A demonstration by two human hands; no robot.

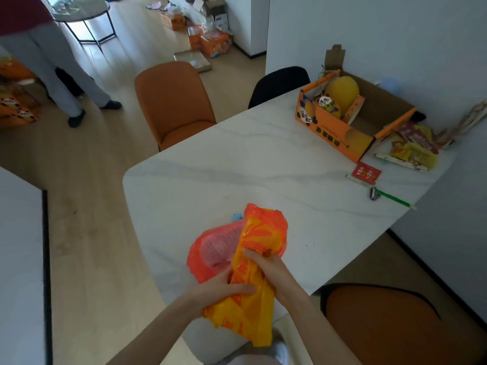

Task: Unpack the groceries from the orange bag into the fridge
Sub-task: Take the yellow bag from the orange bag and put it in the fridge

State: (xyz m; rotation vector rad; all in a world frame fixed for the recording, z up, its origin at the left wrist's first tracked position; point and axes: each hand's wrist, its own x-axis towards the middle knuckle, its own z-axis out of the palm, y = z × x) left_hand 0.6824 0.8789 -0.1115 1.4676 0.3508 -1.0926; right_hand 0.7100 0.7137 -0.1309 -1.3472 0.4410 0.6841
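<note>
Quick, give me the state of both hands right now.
Left hand: closed, gripping the orange bag.
Right hand: closed, gripping the same bag higher up.

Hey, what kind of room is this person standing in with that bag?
Most likely a home dining area: a white marble-look table with padded chairs drawn up to it, a wood floor, and an open fruit box on the table. No fridge shows.

crinkled orange plastic bag (pixel 253 259) on near edge of white marble table (pixel 263 159) | open orange cardboard box (pixel 353 114) far right on table | rust upholstered chair (pixel 171 104) behind table
</note>
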